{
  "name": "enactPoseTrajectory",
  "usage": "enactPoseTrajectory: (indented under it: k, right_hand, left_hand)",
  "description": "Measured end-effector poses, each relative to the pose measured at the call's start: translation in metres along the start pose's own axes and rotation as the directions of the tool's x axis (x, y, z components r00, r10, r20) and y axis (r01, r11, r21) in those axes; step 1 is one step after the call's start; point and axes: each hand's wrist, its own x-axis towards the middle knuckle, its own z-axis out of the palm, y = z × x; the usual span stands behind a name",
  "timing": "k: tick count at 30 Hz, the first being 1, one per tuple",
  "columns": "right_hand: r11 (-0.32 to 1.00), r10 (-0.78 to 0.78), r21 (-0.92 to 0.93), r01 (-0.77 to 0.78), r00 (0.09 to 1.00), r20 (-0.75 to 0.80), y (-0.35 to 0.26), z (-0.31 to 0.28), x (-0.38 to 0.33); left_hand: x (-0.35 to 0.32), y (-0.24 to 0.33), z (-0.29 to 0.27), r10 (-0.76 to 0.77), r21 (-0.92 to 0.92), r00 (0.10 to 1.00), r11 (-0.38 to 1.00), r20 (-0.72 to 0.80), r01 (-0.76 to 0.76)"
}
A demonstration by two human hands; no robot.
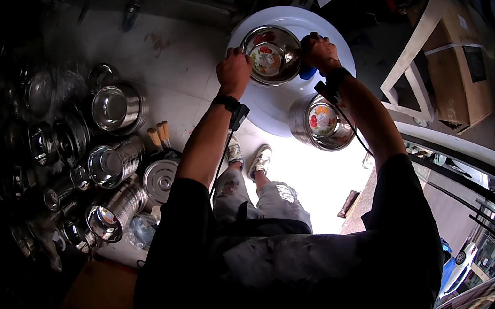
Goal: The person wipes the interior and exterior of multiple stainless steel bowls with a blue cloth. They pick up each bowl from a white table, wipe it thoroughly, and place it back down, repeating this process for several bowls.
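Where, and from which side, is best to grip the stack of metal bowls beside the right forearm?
Grip the metal stack probably around its ridged outer wall, from the left: that curved side shows uncovered and gives a broad surface, while the right forearm crowds the other side.

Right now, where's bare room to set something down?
The round white table is bare between your left hand and the stacked steel bowls, and, narrowly, along its far rim. Leftward, the floor is crowded with steel cookware.

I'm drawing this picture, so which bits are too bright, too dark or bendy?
In the head view, ground beside the shoes glares white and the far-left pots fade into shadow; also in the head view, the black railing curves and the steel bowl shines.
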Motion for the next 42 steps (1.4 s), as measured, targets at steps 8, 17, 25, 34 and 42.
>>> enactPoseTrajectory:
  k: [8, 17, 25, 34, 42]
  right_hand:
    - [0.987, 0.024, 0.160, 0.012, 0.974, -0.223, 0.021, -0.052, -0.016]
    - [0.895, -0.142, 0.375, 0.241, 0.952, -0.273, 0.017, -0.136, -0.113]
    - [0.726, -0.141, 0.650, 0.223, 0.974, -0.176, 0.016, -0.090, -0.225]
    - [0.549, -0.192, 0.677, 0.490, 0.862, -0.469, 0.012, -0.035, -0.309]
    - [0.862, -0.365, 0.176, 0.475, 0.824, -0.434, -0.078, -0.022, -0.343]
  left_hand:
    - [0.000, 0.020, -0.051, -0.070, -0.348, 0.993, 0.937, -0.092, 0.033]
    - [-0.029, 0.036, -0.120, 0.035, -0.975, 0.991, 0.175, -0.131, -0.135]
    - [-0.140, 0.041, -0.156, 0.158, -0.899, 0.900, -0.110, 0.406, 0.425]
    - [-0.248, 0.000, -0.122, -0.076, -0.904, 0.905, 0.059, 0.418, 0.423]
    - [-0.259, 0.029, -0.126, 0.039, -0.948, 0.947, 0.007, 0.318, 0.318]
